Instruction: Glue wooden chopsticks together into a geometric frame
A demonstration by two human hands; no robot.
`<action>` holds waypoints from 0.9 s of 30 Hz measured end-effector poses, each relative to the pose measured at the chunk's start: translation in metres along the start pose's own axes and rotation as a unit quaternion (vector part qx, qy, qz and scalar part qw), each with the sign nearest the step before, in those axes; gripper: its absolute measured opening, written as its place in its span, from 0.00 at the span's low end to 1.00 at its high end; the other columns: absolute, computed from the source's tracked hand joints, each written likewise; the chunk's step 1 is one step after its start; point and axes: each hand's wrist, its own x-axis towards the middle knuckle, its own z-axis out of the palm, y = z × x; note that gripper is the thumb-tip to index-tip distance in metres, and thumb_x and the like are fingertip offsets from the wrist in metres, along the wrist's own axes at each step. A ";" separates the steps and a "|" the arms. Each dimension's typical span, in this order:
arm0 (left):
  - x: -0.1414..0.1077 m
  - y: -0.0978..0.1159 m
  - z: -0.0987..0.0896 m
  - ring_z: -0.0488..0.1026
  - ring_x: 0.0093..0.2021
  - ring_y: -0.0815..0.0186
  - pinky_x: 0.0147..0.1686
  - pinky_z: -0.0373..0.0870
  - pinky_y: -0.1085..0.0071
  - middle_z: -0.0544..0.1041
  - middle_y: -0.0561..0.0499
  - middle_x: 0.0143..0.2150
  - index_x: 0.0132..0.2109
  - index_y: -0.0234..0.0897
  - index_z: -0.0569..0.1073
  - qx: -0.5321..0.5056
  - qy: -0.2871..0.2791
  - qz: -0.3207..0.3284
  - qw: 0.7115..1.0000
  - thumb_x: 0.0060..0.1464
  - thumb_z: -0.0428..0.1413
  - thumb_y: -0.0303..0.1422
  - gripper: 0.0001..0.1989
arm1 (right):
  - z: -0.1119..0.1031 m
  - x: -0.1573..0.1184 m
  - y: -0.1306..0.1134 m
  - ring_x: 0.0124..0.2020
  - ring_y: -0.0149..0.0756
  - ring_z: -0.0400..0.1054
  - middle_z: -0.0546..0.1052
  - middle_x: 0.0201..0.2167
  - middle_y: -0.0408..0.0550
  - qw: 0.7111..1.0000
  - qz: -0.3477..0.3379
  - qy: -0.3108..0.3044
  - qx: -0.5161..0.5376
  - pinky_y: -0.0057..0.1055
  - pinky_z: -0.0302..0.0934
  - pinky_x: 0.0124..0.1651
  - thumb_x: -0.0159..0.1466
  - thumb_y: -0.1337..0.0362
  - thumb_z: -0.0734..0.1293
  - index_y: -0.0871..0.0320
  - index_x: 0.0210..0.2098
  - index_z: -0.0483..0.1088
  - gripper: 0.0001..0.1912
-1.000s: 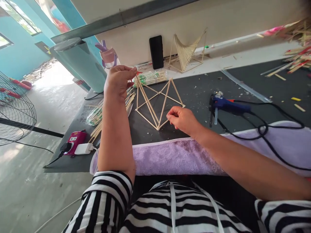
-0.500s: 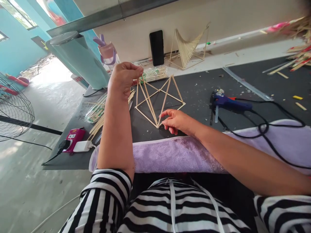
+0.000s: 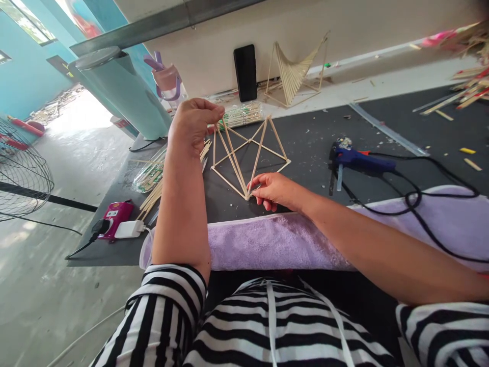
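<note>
A wooden stick frame (image 3: 229, 183) stands on the dark table, its thin sticks joined into a base with two raised peaks. At the left peak, my left hand (image 3: 194, 122) pinches the upper end of a stick between thumb and fingers. That stick slopes down to the near corner, close beside another one. My right hand (image 3: 272, 190) is at this near corner, thumb and index finger closed round the foot of the frame. Its other fingers curl below. Exactly which sticks each fingertip touches is partly hidden.
A blue glue gun (image 3: 359, 160) with a looped black cord lies to the right. A purple towel (image 3: 267, 242) lines the front edge. Behind stand a phone (image 3: 245, 74) and a finished-looking stick model (image 3: 292, 76). Loose sticks (image 3: 153, 196) and a pink power socket (image 3: 116, 216) are left.
My right hand has moved slightly left, and its thumb and index finger have closed in on the frame's near corner. My left hand keeps its pinch at the left peak.
</note>
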 end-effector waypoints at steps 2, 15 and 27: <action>0.000 -0.001 0.000 0.67 0.27 0.72 0.31 0.65 0.70 0.69 0.54 0.24 0.28 0.30 0.69 0.001 -0.002 0.001 1.000 0.50 0.61 0.20 0.08 | 0.000 0.001 0.001 0.12 0.25 0.63 0.71 0.17 0.36 1.000 -0.003 0.000 -0.003 0.21 0.56 0.12 0.60 0.73 0.66 0.58 0.41 0.69 0.10; 0.003 -0.003 0.003 0.63 0.24 0.76 0.25 0.64 0.77 0.68 0.56 0.21 0.25 0.35 0.68 0.030 0.007 -0.010 0.999 0.52 0.61 0.21 0.12 | 0.005 0.003 -0.002 0.11 0.25 0.62 0.71 0.17 0.36 0.999 0.013 0.014 -0.028 0.21 0.55 0.11 0.60 0.72 0.67 0.57 0.38 0.69 0.07; 0.004 -0.005 -0.010 0.68 0.26 0.72 0.25 0.67 0.76 0.71 0.55 0.23 0.25 0.36 0.70 0.045 -0.030 0.029 0.998 0.46 0.62 0.22 0.09 | 0.007 -0.002 -0.018 0.11 0.24 0.61 0.69 0.14 0.36 0.999 0.040 0.000 -0.009 0.18 0.50 0.10 0.63 0.71 0.65 0.58 0.35 0.68 0.03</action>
